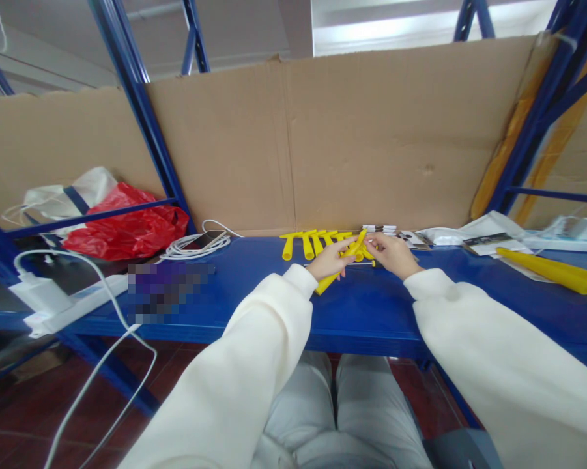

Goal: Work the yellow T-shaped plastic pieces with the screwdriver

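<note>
My left hand [331, 260] is closed around a yellow T-shaped plastic handle [326, 284]. Its hollow-looking grip points down toward me, and its crosspiece rises above my fingers. My right hand [389, 253] is at the crosspiece with fingers pinched together; anything small between them is hidden. Behind my hands, several similar yellow T-shaped pieces [307, 246] lie in a row on the blue shelf top [254, 286]. Just below my fingers lies a thin rod with a yellow end [372, 264], partly covered by my hands.
A cardboard panel [371, 143] stands behind the shelf top. To the left are a red plastic bag [127, 225], a coiled white cable [195, 246] on a phone, and a white power strip [78, 303]. At right lie a long yellow piece [552, 270] and white packets [488, 228].
</note>
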Demonstrator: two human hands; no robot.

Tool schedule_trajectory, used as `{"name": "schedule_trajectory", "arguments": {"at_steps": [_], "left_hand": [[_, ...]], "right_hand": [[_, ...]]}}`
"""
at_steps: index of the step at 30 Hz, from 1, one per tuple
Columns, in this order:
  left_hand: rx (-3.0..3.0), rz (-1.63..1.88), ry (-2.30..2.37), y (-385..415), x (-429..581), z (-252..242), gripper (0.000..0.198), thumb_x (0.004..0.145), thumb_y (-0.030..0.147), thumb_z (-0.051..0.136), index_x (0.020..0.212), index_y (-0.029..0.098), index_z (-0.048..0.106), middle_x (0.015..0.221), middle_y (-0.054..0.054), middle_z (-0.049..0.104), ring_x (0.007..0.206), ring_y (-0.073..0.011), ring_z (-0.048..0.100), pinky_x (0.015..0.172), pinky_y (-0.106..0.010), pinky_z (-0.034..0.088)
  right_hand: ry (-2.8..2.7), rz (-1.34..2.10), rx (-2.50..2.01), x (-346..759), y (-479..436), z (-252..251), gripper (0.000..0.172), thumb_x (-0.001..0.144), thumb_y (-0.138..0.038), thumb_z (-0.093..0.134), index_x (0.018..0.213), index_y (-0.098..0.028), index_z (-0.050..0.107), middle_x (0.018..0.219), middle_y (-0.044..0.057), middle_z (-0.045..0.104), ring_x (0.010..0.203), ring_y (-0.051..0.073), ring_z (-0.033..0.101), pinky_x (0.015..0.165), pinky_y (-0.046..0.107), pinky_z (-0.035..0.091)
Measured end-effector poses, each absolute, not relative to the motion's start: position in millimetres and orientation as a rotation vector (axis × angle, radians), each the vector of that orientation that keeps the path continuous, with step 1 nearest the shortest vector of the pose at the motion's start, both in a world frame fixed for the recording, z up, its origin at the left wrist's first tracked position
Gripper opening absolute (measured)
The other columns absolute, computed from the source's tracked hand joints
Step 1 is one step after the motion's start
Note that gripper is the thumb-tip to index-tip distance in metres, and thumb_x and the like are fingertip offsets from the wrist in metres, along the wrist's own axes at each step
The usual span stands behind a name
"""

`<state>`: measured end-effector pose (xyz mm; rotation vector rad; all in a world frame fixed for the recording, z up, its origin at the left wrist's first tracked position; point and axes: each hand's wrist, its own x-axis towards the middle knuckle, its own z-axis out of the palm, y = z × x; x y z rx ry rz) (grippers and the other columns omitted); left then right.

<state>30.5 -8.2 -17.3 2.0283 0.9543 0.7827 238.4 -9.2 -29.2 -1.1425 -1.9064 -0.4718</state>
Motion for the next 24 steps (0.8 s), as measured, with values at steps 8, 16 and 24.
{"name": "schedule_trajectory", "arguments": {"at_steps": [8,16,24], "left_hand": [[1.99,0.804,0.952,-7.1,31.0,-17.8,0.066,0.099,0.025,0.064,0.162,0.027,0.043,0.147,-0.024,0.057,0.055,-0.0055,0.062,0.052,-0.024,0.057],[1.928,0.863,1.007,-12.9,30.6,-10.4,0.068,0.098,0.013,0.059,0.162,0.025,0.041,0.131,-0.017,0.068,0.049,-0.0038,0.057,0.046,-0.021,0.054],[1.921,0.867,1.02,-13.0,30.5,-11.0,0.068,0.098,0.017,0.061,0.163,0.026,0.041,0.134,-0.019,0.067,0.054,-0.0058,0.06,0.056,-0.027,0.06]], "right_hand": [[-1.92,-0.451,-1.1,239.6,-7.9,-30.0,0.019,0.092,-0.027,0.058,0.095,-0.021,0.076,0.075,0.005,0.075,0.06,0.018,0.068,0.058,0.025,0.047],[-1.918,-0.452,-1.099,241.6,-7.7,-30.2,0.02,0.094,-0.031,0.057,0.094,-0.022,0.074,0.073,0.005,0.074,0.061,0.018,0.067,0.058,0.026,0.047],[-1.864,-0.36,-1.183,246.8,-7.6,-26.7,0.02,0.091,-0.033,0.058,0.095,-0.021,0.074,0.072,0.004,0.073,0.061,0.019,0.066,0.061,0.027,0.047]]}}
